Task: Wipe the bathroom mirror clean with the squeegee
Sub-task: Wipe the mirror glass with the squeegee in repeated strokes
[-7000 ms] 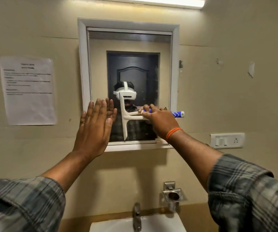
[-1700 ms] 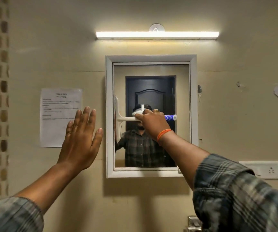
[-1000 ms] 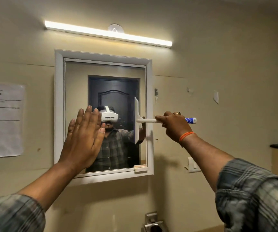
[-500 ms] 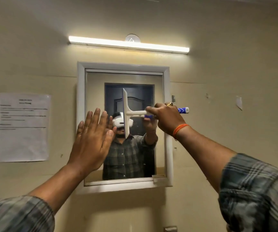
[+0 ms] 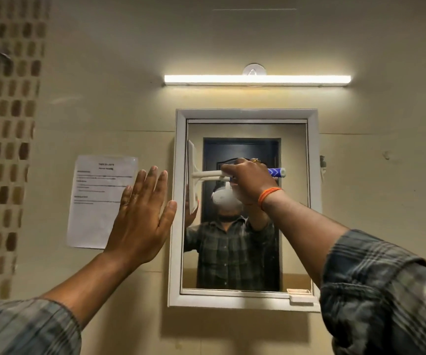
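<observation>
A: What fills the far left of the frame?

B: A strip of small brown and tan mosaic tiles [image 5: 4, 139] runs down the left edge of the beige wall. Right of it, at mid-height, a printed paper notice [image 5: 96, 201] is stuck flat on the wall.

A: And the left hand?

B: The left hand [image 5: 142, 219] is raised in the centre-left, palm toward the wall, fingers spread and straight. Its grip is apart and holds nothing. It overlaps the notice's right edge, and the thumb tip sits just beside the mirror frame's left edge. I cannot tell whether the palm touches the wall.

A: Where is the mirror?

B: The white-framed bathroom mirror [image 5: 293, 201] hangs centre-right, below a lit tube light [image 5: 257, 80] in the upper middle. The glass reflects a dark door and the person in a plaid shirt.

A: And the squeegee?

B: The white squeegee [image 5: 194, 175] lies against the glass at the mirror's upper left, its blade upright along the left inner edge. Its handle runs level to the right and ends in a blue-and-white tip.

A: Who holds it?

B: The right hand [image 5: 250, 183] is clamped round the handle, fingers curled over it, an orange band [image 5: 269, 197] on the wrist. Plaid sleeves [image 5: 386, 290] fill both lower corners.
</observation>
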